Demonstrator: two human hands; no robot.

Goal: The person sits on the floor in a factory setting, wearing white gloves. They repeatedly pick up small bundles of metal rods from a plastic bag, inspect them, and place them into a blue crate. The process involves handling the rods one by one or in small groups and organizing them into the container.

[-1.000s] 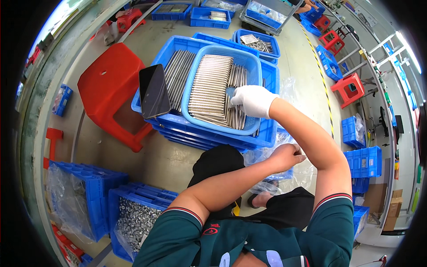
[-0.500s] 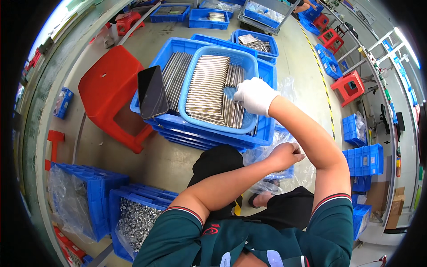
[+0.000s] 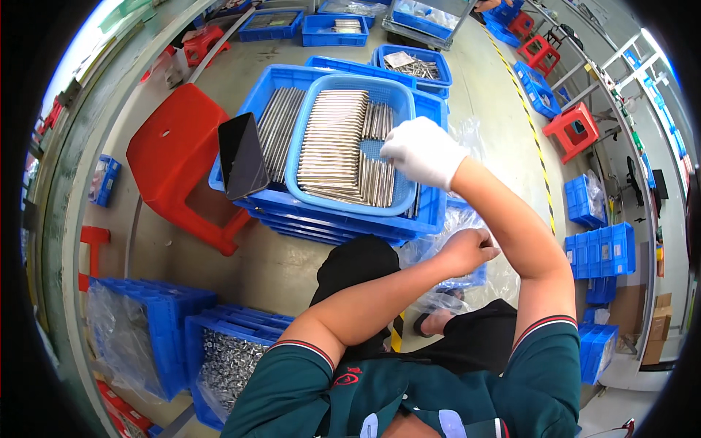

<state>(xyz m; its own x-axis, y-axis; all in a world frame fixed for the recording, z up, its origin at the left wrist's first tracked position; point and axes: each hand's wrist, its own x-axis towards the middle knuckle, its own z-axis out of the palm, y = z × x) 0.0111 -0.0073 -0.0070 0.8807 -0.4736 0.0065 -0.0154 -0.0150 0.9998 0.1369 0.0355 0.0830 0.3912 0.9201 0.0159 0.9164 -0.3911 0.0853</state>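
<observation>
My right hand [image 3: 425, 154], in a white glove, hovers over the right side of a light blue basket [image 3: 345, 207]. Its fingers are pinched together, and whatever they hold is hidden. Inside the basket, thin silvery metal rods [image 3: 332, 142] lie in a long stack on the left. Shorter-looking groups of rods [image 3: 377, 179] fill the right side, with a gap between them beside my fingertips. My bare left hand [image 3: 469, 252] is lower, right of the crates, above clear plastic bagging [image 3: 431, 252]. Its fingers are curled closed; their contents cannot be made out.
The basket rests on stacked blue crates [image 3: 432, 219], with more rods [image 3: 280, 128] along its left. A dark phone [image 3: 242, 157] leans at the crate's left edge. A red stool [image 3: 171, 146] stands left. Lower left, a blue crate holds small metal parts [image 3: 230, 361].
The whole view has shifted slightly. My gloved right hand has drawn a little rightward relative to the basket, fingers still pinched. My left hand has stayed nearly in place.
</observation>
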